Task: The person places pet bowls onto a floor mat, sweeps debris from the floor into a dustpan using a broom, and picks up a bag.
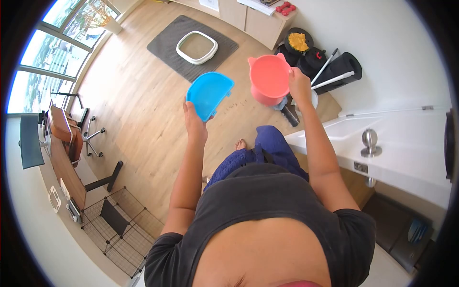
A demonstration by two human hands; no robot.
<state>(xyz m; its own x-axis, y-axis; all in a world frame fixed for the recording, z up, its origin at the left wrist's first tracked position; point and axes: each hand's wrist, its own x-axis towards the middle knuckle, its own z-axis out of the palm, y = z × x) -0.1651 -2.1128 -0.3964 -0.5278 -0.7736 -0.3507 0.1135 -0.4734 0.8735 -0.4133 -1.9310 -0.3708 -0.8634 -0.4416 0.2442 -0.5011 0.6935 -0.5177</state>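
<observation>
My left hand (195, 123) is closed on the lower edge of a blue plastic half-round tray (209, 94), which is tilted so its hollow side faces me. In my right hand (300, 87) is a pink bowl (268, 79) with two cat-ear points on its rim, gripped at its right side. The bowl's inside looks bare. Both things are held up in the air, apart from each other, over the wooden floor.
A white litter box (197, 48) stands on a grey mat (167, 45) ahead. Black bins (311, 62), a black roll (342, 71) and poles crowd the right wall. A white door (401, 143) is close on my right; a desk chair (67, 126) and wire grid panels (119, 234) are left.
</observation>
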